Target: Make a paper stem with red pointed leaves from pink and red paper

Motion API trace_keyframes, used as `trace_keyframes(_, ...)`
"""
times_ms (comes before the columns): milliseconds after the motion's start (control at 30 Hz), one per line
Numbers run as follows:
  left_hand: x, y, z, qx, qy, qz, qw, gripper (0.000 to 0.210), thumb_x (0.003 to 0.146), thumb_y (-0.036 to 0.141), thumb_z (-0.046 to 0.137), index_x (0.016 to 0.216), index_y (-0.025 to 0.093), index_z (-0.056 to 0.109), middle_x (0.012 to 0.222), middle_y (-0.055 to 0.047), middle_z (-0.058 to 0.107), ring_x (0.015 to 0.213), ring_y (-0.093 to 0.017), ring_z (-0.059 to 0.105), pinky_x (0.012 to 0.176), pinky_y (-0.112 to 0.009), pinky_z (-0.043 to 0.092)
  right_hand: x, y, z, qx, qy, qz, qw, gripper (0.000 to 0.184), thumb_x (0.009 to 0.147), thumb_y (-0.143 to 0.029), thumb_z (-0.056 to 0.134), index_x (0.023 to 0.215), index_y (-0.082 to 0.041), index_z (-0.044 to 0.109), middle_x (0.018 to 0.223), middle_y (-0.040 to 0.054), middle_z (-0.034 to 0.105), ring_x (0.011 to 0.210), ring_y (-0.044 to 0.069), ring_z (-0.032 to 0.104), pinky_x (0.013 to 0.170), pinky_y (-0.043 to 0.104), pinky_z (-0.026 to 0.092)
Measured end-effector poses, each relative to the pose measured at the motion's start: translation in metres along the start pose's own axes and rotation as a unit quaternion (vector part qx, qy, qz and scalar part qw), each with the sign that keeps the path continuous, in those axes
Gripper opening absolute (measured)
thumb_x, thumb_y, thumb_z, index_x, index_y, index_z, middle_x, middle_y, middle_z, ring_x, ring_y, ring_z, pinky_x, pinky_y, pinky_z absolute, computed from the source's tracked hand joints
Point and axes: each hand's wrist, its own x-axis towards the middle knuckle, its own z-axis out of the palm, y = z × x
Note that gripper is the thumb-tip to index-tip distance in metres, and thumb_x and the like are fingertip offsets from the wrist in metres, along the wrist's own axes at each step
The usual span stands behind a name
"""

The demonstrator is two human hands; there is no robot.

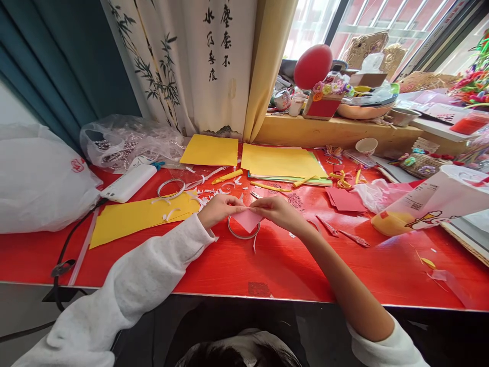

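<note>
Between my two hands, over the middle of the red table [229,270], is a small piece of pink paper [247,220]. My left hand [221,209] pinches its upper left side with thumb and fingers. From the other side my right hand [275,210] pinches the paper close to the left fingertips. Below the paper lies a roll of tape [244,237], partly hidden by it, with a thin strip hanging at its right. White paper scraps [208,193] are scattered beyond my left hand.
Yellow sheets lie at left [143,216] and in a stack [280,160] at the back. Another tape roll [170,189] and a white power strip [130,182] sit left. At right are red paper [346,199], tweezers [354,238] and a tilted drink cup [431,204].
</note>
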Motion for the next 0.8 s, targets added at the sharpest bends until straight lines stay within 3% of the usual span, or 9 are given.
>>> trace_keyframes(233, -0.0007, 0.0007, -0.001, 0.034, 0.0, -0.01, 0.999, 0.035, 0.062, 0.047, 0.069, 0.065, 0.012, 0.067, 0.06, 0.001, 0.056, 0.061, -0.01, 0.047, 0.062, -0.025, 0.034, 0.0003, -0.0008, 0.0003, 0.016, 0.001, 0.003, 1.0, 0.03, 0.081, -0.039, 0.056, 0.087, -0.013, 0.069, 0.078, 0.0054, 0.066, 0.068, 0.013, 0.054, 0.06, 0.025, 0.039)
trace_keyframes(500, -0.0022, 0.0026, -0.0001, 0.02, -0.022, -0.019, 0.999, 0.034, 0.06, 0.045, 0.072, 0.071, 0.012, 0.067, 0.066, 0.0, 0.059, 0.065, -0.011, 0.051, 0.066, -0.026, 0.037, 0.0013, 0.0031, 0.0013, 0.005, 0.013, -0.006, 1.0, 0.028, 0.081, -0.037, 0.056, 0.087, -0.013, 0.068, 0.079, 0.0064, 0.066, 0.071, 0.014, 0.057, 0.063, 0.026, 0.042)
trace_keyframes(633, -0.0012, -0.0003, 0.0003, 0.041, -0.004, -0.002, 0.999, 0.038, 0.064, 0.051, 0.067, 0.067, 0.012, 0.066, 0.064, -0.001, 0.059, 0.065, -0.012, 0.049, 0.064, -0.026, 0.036, 0.0013, 0.0027, 0.0015, -0.016, 0.027, -0.013, 0.999, 0.026, 0.081, -0.036, 0.056, 0.086, -0.014, 0.068, 0.078, 0.0057, 0.066, 0.071, 0.014, 0.057, 0.063, 0.026, 0.042)
trace_keyframes(800, -0.0002, -0.0008, 0.0001, 0.02, 0.015, 0.003, 1.0, 0.036, 0.06, 0.048, 0.07, 0.069, 0.013, 0.067, 0.068, -0.002, 0.062, 0.068, -0.013, 0.052, 0.066, -0.026, 0.038, 0.0005, -0.0003, 0.0016, 0.012, -0.031, 0.038, 0.999, 0.035, 0.081, -0.048, 0.055, 0.078, -0.014, 0.065, 0.074, 0.0065, 0.067, 0.07, 0.017, 0.065, 0.066, 0.028, 0.049)
